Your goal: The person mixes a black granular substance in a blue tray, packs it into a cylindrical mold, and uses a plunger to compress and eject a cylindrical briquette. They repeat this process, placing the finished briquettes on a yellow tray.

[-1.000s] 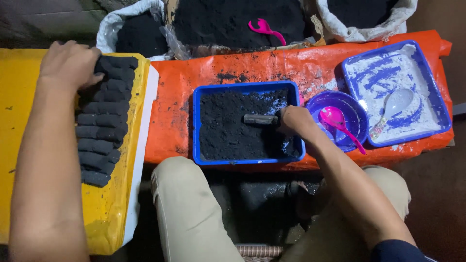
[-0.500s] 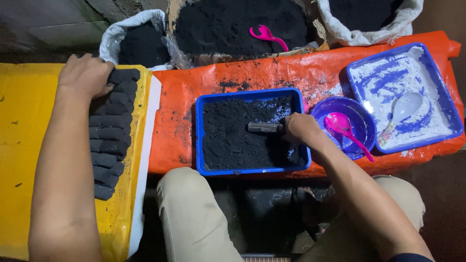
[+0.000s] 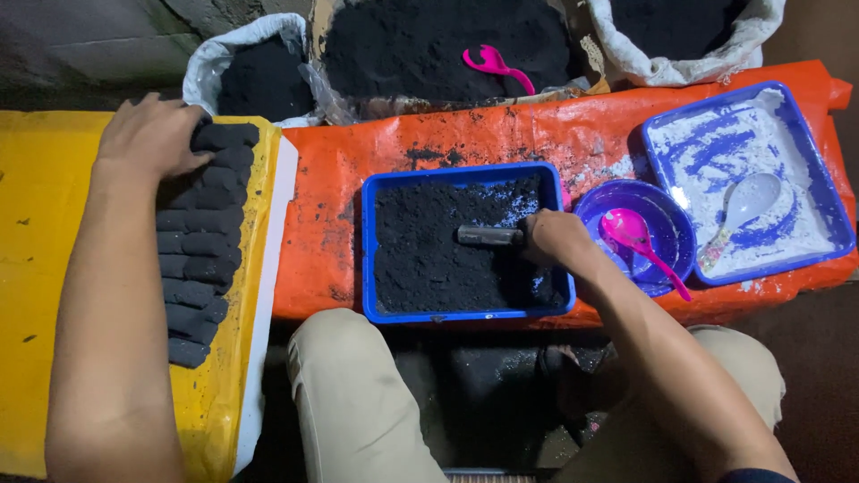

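Head view: right hand [image 3: 553, 236] clamps a short dark metal tube [image 3: 488, 236] lying in the blue tray of black powder [image 3: 369, 241], near its right edge. Left hand [image 3: 152, 134], fingers curled, rests on crumbly black pressed briquettes [image 3: 199, 259] along the yellow sheet's [image 3: 45, 224] right edge; these likely want gentle handling, held at their sides.

A pink scoop [image 3: 494, 64] lies in a sack of black powder [image 3: 429, 40] beyond the orange sheet [image 3: 501, 134].

two blue trays [image 3: 368, 241], three spoons [image 3: 497, 64]
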